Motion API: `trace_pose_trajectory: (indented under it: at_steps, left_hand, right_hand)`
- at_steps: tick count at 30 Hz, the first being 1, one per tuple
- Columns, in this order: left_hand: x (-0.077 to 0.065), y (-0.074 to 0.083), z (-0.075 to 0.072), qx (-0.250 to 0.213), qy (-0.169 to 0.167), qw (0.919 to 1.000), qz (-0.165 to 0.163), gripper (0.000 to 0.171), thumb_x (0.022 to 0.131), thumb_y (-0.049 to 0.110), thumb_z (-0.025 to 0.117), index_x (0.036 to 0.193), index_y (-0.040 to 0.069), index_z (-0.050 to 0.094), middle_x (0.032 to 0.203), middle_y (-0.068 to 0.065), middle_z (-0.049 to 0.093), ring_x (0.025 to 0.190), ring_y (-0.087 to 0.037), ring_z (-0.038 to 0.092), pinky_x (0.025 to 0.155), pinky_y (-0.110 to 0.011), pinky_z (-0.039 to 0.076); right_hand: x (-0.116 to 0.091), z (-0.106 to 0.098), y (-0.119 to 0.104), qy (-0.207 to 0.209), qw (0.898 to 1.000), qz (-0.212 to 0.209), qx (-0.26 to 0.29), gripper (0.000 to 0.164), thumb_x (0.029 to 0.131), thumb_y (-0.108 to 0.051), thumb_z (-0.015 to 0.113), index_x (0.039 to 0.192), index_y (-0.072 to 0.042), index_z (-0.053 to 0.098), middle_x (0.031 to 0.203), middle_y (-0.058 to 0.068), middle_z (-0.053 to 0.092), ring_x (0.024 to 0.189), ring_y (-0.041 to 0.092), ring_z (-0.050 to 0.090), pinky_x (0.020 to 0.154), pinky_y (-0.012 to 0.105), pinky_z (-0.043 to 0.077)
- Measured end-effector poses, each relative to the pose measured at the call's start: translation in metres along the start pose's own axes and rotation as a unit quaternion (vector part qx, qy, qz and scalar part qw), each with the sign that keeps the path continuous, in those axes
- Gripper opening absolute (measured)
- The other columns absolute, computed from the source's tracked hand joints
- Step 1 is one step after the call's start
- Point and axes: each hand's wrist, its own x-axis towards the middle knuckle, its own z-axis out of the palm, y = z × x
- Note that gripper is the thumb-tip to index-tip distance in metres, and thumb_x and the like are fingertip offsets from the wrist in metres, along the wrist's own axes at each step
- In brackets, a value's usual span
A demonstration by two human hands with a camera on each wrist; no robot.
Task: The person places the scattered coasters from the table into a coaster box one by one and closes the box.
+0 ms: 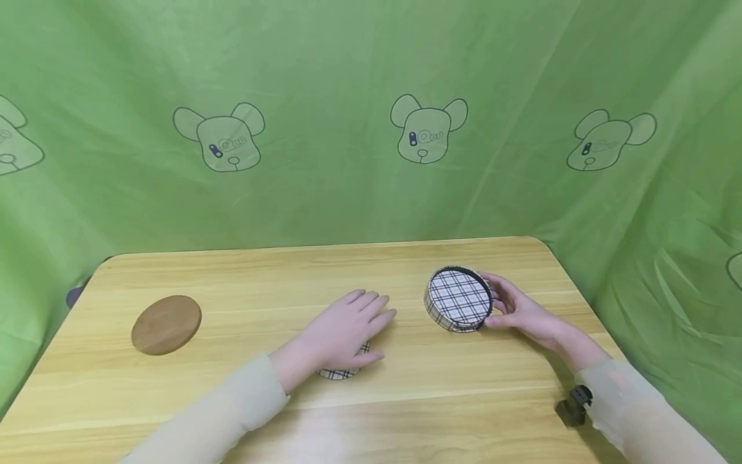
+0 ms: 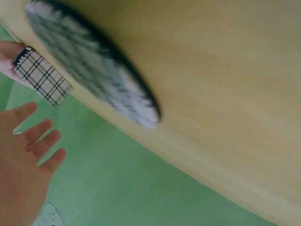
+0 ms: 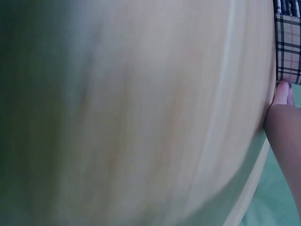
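My right hand (image 1: 522, 316) holds a shallow round plaid coaster holder (image 1: 460, 296) by its right side, thumb at the near edge and fingers behind. The holder is tilted so its plaid inner face shows, with a dark rim on the right. Over the middle of the table, my left hand (image 1: 348, 328) is spread palm down with straight fingers. Beneath it lies a round plaid coaster (image 1: 339, 374), mostly covered by the hand in the head view. The left wrist view shows that coaster (image 2: 94, 66) flat with a dark edge, and the fingers apart from it.
A brown round disc (image 1: 167, 325) lies on the left part of the wooden table (image 1: 261, 277). Green curtains (image 1: 330, 193) with bear-head drawings hang behind and at both sides. A small dark device (image 1: 574, 406) is on the right wrist.
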Motion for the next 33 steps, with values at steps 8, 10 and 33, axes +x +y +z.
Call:
trace_pose_trajectory:
  at_steps: [8, 10, 33]
  left_hand:
    - [-0.021, -0.009, 0.014, -0.017, 0.026, 0.9992, 0.026, 0.075, 0.102, 0.062, 0.054, 0.157, 0.011, 0.048, 0.159, -0.013, 0.053, 0.147, -0.03, 0.051, 0.129, -0.048, 0.039]
    - [-0.025, -0.011, 0.016, -0.03, 0.025, 0.9989, 0.027, 0.075, 0.102, 0.062, 0.054, 0.157, 0.011, 0.048, 0.159, -0.013, 0.052, 0.147, -0.031, 0.05, 0.129, -0.047, 0.039]
    - [-0.057, -0.038, 0.033, -0.129, 0.013, 0.9912, 0.028, 0.088, 0.094, 0.067, 0.062, 0.159, 0.009, 0.047, 0.161, -0.016, 0.051, 0.15, -0.034, 0.049, 0.128, -0.049, 0.04]
  right_hand:
    - [-0.001, 0.001, -0.003, -0.003, 1.0, 0.005, 0.003, 0.101, 0.09, 0.005, 0.074, 0.169, -0.002, 0.011, 0.168, 0.037, 0.012, 0.128, -0.012, 0.05, 0.107, 0.006, 0.043]
    - [-0.001, 0.0, -0.002, -0.001, 1.0, 0.006, 0.002, 0.101, 0.09, 0.005, 0.074, 0.169, -0.002, 0.011, 0.169, 0.036, 0.011, 0.128, -0.012, 0.05, 0.107, 0.006, 0.044]
    - [0.0, 0.001, -0.001, 0.002, 1.0, 0.005, 0.001, 0.101, 0.09, 0.005, 0.074, 0.168, 0.001, 0.01, 0.167, 0.036, 0.017, 0.127, -0.011, 0.051, 0.106, 0.007, 0.045]
